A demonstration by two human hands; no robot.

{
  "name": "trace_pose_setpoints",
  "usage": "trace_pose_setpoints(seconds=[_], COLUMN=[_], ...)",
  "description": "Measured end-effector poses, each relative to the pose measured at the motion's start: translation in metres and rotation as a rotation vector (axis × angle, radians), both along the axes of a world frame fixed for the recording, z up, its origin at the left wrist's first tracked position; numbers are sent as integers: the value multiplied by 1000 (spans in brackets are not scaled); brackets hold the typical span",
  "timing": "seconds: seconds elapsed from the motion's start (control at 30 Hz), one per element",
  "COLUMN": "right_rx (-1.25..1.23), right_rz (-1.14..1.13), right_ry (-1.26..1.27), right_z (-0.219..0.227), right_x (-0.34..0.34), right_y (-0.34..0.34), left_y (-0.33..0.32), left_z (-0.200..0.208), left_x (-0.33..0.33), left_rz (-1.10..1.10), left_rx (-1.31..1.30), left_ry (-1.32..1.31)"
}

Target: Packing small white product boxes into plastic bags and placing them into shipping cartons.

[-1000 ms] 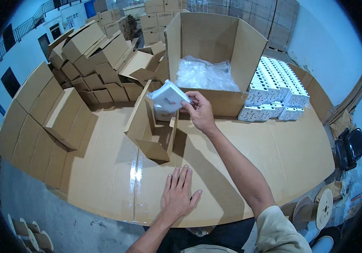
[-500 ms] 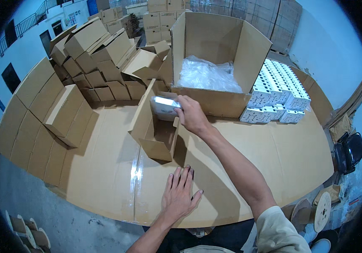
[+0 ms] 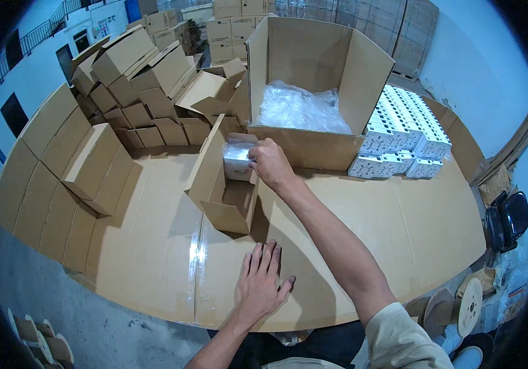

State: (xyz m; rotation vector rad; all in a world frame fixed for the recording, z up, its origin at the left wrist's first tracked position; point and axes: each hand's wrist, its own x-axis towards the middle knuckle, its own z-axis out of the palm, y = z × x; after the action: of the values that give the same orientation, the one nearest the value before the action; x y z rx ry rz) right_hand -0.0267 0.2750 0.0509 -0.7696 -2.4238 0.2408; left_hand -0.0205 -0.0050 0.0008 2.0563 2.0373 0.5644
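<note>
An open brown cardboard carton (image 3: pixel 230 215) stands on the table with its tall lid flap raised on the left side. My right hand (image 3: pixel 270 163) is closed on a small white box (image 3: pixel 237 161), which sits low in the carton's far end. Part of that box is hidden by my fingers and the carton wall. My left hand (image 3: pixel 261 283) lies flat on the table just in front of the carton, fingers spread, holding nothing.
Behind the carton stands a large open cardboard box (image 3: pixel 313 150) with clear plastic bags (image 3: pixel 304 107) inside. White boxes (image 3: pixel 402 138) are stacked right of it. Closed cartons (image 3: pixel 55 178) line the left edge; open ones (image 3: pixel 153 92) are piled at the back left.
My right hand has moved slightly left and down with the white box, which was tilted above the carton's far end and now sits lower inside it. The left hand stays put.
</note>
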Motion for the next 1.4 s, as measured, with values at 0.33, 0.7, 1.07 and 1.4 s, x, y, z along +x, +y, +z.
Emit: trace_pose_setpoints(seconds=[0.33,0.7,1.07,1.4], right_rx=[-86,-287,-322,-162], right_rz=[-58,90,-215,-637], right_ry=[-191,-70,-271,-265], right_z=[27,-11,-17,-8], right_x=[15,159,375,526], right_y=[-18,-38,-16,89], left_y=[-2,23,131,190], left_z=[-1,-1,-13,-19], left_x=[0,6,25,21], left_rz=[13,-16,-66,-33], left_rx=[2,-7,62,72], left_ry=[-2,28,66,64])
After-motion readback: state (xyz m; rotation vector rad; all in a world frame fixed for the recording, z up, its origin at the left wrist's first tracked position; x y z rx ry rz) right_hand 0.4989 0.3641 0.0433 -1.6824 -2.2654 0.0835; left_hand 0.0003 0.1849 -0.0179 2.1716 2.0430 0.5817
